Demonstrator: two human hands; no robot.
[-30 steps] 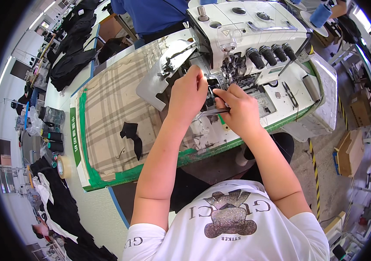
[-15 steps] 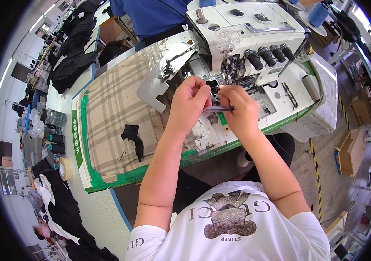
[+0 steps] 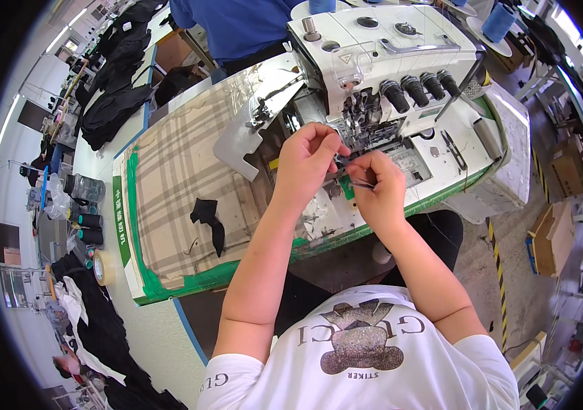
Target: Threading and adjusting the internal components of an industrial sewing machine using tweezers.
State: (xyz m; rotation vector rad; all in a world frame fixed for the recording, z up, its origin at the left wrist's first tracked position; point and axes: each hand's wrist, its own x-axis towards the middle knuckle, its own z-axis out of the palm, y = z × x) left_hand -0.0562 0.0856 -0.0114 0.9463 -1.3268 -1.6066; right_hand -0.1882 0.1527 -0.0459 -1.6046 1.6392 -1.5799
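Both my hands are close together in front of the needle area of a white overlock sewing machine [image 3: 400, 65]. My left hand [image 3: 307, 164] has its thumb and fingertips pinched together; whatever lies between them is too small to make out. In my right hand [image 3: 381, 188], curled fingers grip a slim metal tool that looks like tweezers [image 3: 362, 183], its tips near my left fingertips. Behind my fingers are the machine's exposed metal parts [image 3: 363, 116]. Left of my left hand, a grey metal plate [image 3: 237, 147] stands swung outward.
A black fabric scrap [image 3: 206, 213] lies on the checked table covering [image 3: 161, 198]. Thread snips [image 3: 454, 150] rest on the machine bed at right. Clear tape [image 3: 105, 266] and dark thread spools [image 3: 90, 227] stand at left. A person in blue [image 3: 237, 27] is beyond the machine.
My right hand has moved slightly down, and the tool in it has turned. My left fingertips have shifted a little, and the black piece seen by them before no longer shows.
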